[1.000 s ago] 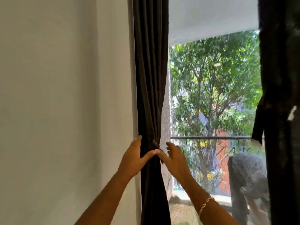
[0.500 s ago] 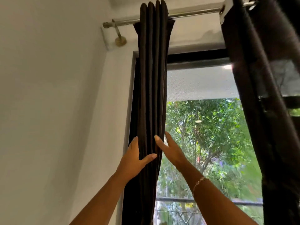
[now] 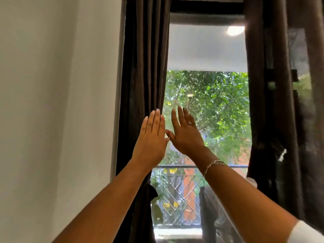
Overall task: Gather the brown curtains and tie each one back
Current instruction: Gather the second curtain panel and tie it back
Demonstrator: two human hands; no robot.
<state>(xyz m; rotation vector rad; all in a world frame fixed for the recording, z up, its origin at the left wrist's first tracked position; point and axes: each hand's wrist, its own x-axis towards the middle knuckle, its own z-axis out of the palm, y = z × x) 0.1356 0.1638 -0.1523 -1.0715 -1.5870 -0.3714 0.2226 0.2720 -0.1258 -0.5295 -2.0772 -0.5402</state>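
Your left hand (image 3: 151, 137) is raised flat with its back toward you, fingers straight and pressed together, gripping nothing; its fingertips overlap the inner edge of the dark brown pleated fabric curtain on the left (image 3: 145, 58), though you cannot tell from here whether they touch the cloth. Your right hand (image 3: 186, 135) is up just beside it, also flat and holding nothing, fingers straight and slightly spread in front of the glass; the two thumbs meet, or very nearly meet, between the palms. A thin band ring (image 3: 189, 123) sits on one finger of that hand; a slim metal chain bracelet (image 3: 213, 163) circles the wrist; a white sleeve (image 3: 308, 232) shows at the lower right corner.

The left curtain hangs gathered into narrow vertical folds against the plain white wall (image 3: 61, 102), covering the left side of the black window frame (image 3: 206, 13); low down, under your left forearm, a bunch of cloth juts toward the glass. The second dark brown fabric curtain (image 3: 273, 102) hangs at the right side of the window, well apart from both hands, with a small white tag on it.

Between the curtains the window pane (image 3: 206, 50) shows green trees, a dark metal balcony railing (image 3: 175, 166) and a round glowing ceiling lamp (image 3: 235, 30) near the top.
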